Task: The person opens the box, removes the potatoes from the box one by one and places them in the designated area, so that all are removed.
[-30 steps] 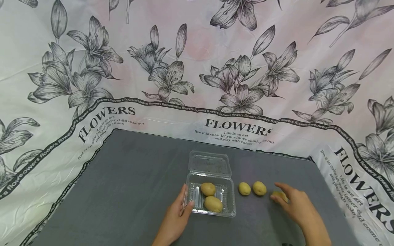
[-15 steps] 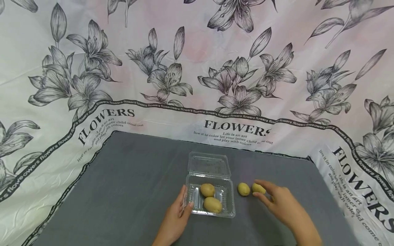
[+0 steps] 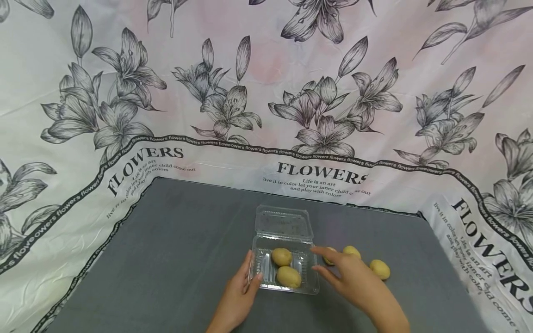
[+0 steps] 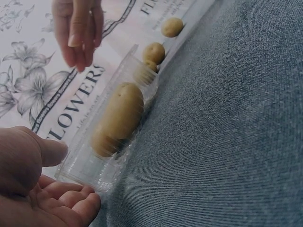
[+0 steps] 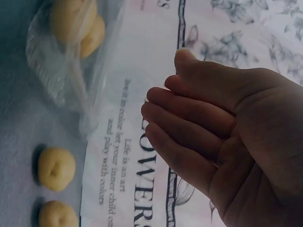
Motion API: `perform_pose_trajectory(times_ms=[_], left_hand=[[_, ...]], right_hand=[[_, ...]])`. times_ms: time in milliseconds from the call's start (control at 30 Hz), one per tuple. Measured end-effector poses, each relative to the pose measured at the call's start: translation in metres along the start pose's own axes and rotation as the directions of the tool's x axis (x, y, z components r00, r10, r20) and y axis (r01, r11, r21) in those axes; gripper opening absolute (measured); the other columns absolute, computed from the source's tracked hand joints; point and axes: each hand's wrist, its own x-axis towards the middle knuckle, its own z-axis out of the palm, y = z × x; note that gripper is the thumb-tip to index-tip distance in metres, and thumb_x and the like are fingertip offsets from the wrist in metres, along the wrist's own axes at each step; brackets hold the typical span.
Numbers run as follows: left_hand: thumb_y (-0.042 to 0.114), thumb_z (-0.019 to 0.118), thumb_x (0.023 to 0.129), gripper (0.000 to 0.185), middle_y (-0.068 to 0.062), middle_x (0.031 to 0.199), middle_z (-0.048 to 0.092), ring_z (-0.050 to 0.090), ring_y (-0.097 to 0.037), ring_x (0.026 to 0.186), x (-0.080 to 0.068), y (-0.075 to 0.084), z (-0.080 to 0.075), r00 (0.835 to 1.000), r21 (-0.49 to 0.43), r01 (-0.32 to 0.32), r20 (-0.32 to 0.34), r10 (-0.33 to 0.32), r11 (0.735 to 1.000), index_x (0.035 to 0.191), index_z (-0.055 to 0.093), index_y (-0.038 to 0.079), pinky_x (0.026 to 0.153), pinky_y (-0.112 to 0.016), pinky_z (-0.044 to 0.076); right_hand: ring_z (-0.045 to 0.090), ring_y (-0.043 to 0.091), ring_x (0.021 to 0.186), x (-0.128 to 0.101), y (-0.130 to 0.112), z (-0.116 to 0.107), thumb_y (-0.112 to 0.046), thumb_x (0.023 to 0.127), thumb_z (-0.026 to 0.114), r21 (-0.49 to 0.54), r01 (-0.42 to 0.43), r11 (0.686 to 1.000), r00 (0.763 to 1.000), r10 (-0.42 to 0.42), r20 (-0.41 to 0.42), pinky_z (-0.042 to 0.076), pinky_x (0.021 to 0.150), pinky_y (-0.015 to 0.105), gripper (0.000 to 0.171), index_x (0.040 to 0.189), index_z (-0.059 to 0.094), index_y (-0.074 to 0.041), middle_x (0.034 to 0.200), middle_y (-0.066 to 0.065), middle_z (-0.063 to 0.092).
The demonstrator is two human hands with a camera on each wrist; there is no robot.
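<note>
A clear plastic clamshell container (image 3: 309, 289) lies on the grey cloth with its lid (image 3: 284, 223) folded back. Two yellow-brown potatoes (image 3: 281, 256) (image 3: 288, 276) sit inside it; the left wrist view shows one potato (image 4: 120, 111) through the wall. My left hand (image 3: 254, 266) holds the container's left edge, thumb on the rim and fingers beside it. My right hand (image 3: 315, 259) hovers empty at the container's right side, fingers loosely extended, palm bare in the right wrist view (image 5: 163, 90). One loose potato (image 3: 330, 260) is partly hidden behind its fingers.
Two more loose potatoes (image 3: 351, 251) (image 3: 380, 269) lie on the grey tabletop (image 3: 175, 240) to the right of the container. A white flower-printed sheet (image 3: 266, 92) rises behind and at both sides of the table.
My right hand has swept left from the rightmost potato, past the other loose ones, to the container's right edge, holding nothing. The left hand and the potatoes have stayed put.
</note>
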Motion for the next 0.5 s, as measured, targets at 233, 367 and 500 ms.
perform_pose_trajectory(times_ms=[233, 367, 500], left_hand=[[0.022, 0.059, 0.111, 0.073, -0.028, 0.167, 0.029, 0.033, -0.044, 0.152, 0.001, -0.002, 0.000, 1.000, 0.006, 0.031, 0.002, -0.031, 1.000, 0.165, 0.019, -0.006, 0.118, -0.054, 0.036], [0.023, 0.059, 0.111, 0.074, -0.027, 0.168, 0.028, 0.033, -0.043, 0.152, 0.000, -0.003, 0.001, 0.999, -0.004, 0.038, 0.001, -0.038, 0.999, 0.166, 0.019, -0.006, 0.119, -0.053, 0.035], [0.023, 0.059, 0.111, 0.073, -0.028, 0.167, 0.030, 0.034, -0.044, 0.151, 0.000, -0.002, 0.001, 1.000, -0.014, 0.015, -0.005, -0.015, 1.000, 0.165, 0.020, -0.006, 0.118, -0.054, 0.036]], right_hand=[[0.076, 0.014, 0.101, 0.005, -0.014, 0.005, -0.017, 0.098, 0.078, -0.047, 0.098, 0.994, 0.995, -0.099, -0.032, 0.066, 0.083, 0.033, 0.037, 0.134, 0.071, -0.010, 0.122, 0.003, 0.077], [0.076, 0.010, 0.093, 0.007, -0.022, 0.006, -0.021, 0.100, 0.076, -0.046, 0.079, 0.996, 0.997, -0.078, 0.010, 0.066, 0.080, 0.033, 0.035, 0.134, 0.071, -0.011, 0.118, 0.002, 0.079], [0.071, 0.001, 0.083, 0.011, -0.027, 0.009, -0.025, 0.104, 0.071, 0.002, 0.045, 0.999, 0.996, -0.045, 0.084, 0.065, 0.075, 0.030, 0.034, 0.135, 0.070, -0.012, 0.115, 0.003, 0.080]])
